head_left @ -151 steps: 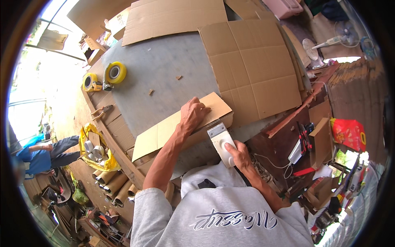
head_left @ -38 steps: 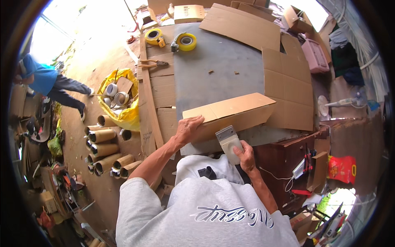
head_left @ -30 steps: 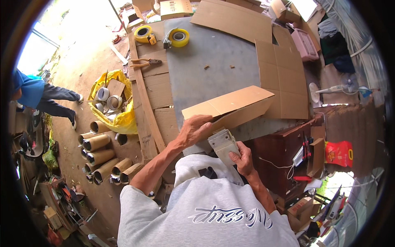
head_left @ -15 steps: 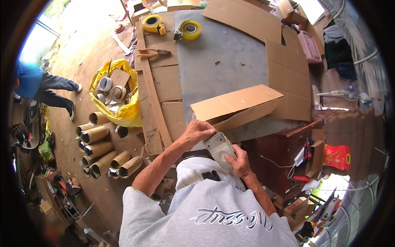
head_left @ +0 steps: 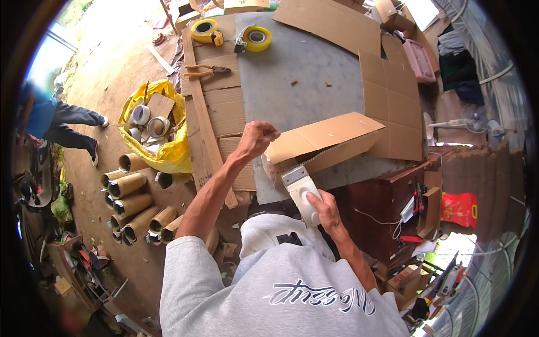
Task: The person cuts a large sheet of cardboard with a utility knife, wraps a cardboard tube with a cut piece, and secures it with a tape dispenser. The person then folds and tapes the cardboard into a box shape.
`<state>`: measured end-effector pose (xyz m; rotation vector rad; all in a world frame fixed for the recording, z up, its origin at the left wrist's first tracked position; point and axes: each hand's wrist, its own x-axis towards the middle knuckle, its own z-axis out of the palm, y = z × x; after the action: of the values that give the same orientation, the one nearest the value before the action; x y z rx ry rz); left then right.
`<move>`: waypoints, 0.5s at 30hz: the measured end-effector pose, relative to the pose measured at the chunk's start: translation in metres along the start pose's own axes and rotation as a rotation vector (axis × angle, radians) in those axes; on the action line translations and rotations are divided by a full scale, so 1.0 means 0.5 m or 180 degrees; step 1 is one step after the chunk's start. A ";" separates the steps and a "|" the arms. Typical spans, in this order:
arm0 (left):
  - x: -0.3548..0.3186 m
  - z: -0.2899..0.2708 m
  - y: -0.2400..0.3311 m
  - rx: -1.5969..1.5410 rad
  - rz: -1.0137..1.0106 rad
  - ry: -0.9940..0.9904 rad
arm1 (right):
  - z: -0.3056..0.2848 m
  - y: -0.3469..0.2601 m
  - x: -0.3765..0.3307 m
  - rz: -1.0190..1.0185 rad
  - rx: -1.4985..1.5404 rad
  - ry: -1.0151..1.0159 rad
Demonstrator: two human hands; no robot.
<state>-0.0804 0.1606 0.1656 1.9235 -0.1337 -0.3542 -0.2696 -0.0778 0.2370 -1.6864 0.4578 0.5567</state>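
**Folded cardboard held at the table edge, white tool at its near flap**

Head view: the left hand (head_left: 257,137) is clenched around the near left corner of a folded cardboard piece (head_left: 325,135), fingers curled over the top edge so that the piece stands lifted off the grey table (head_left: 297,84). The cardboard runs away from those fingers to the right, its long flap hanging down toward the table's near edge.

The right hand (head_left: 324,209) grips a white hand tool (head_left: 303,194) — palm and fingers wrapped over its rounded body, thumb on top. The tool's flat metal head points up and away from the fingers and meets the lower flap of the cardboard, just below the left hand's knuckles.

Beyond the left fingertips, far across the table, lie two yellow tape rolls (head_left: 257,38) and a pair of pliers (head_left: 205,70) on a wooden plank (head_left: 203,121). Flat cardboard sheets (head_left: 393,106) cover the table to the right of the held piece. Left of the left forearm, down on the floor, a yellow bag (head_left: 168,157) holds tape cores — beside it lies a heap of cardboard tubes (head_left: 132,196). Another person (head_left: 53,121) stands at the far left.
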 end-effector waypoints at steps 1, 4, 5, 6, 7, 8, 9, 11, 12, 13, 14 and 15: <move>0.004 0.000 -0.010 0.0058 0.0034 -0.0012 | 0.000 0.000 0.004 0.0008 -0.0062 0.0022; 0.006 0.008 -0.036 -0.0125 -0.0067 -0.0031 | 0.001 -0.012 0.010 0.0192 0.0004 -0.0056; 0.011 0.010 -0.044 -0.0112 -0.0045 -0.0055 | 0.002 -0.014 0.013 0.0199 0.0013 -0.0058; 0.013 0.011 -0.050 -0.0100 -0.0032 -0.0080 | 0.004 -0.014 0.015 0.0215 0.0020 -0.0066; 0.014 0.013 -0.056 -0.0089 -0.0019 -0.0103 | 0.005 -0.015 0.016 0.0230 0.0028 -0.0075; 0.012 0.019 -0.064 -0.0085 -0.0002 -0.0097 | 0.007 -0.022 0.014 0.0339 0.0077 -0.0131; 0.008 0.028 -0.075 -0.0079 0.0016 -0.0082 | 0.008 -0.034 0.010 0.0444 0.0124 -0.0193; -0.001 0.050 -0.096 0.0197 0.0188 0.0018 | 0.012 -0.041 0.010 0.0539 0.0202 -0.0206; -0.006 0.055 -0.093 0.0453 0.0287 0.0039 | 0.014 -0.036 0.009 0.0538 0.0240 -0.0147; -0.010 0.059 -0.091 0.0709 0.0386 0.0061 | 0.015 -0.032 0.010 0.0536 0.0279 -0.0089; -0.016 0.063 -0.090 0.0963 0.0486 0.0081 | 0.015 -0.029 0.011 0.0544 0.0295 -0.0087; -0.025 0.068 -0.094 0.0959 0.0762 0.0286 | 0.015 -0.028 0.012 0.0545 0.0308 -0.0094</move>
<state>-0.1060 0.1511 0.1131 2.1874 -0.3721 -0.0895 -0.2573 -0.0679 0.2434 -1.5537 0.6022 0.6726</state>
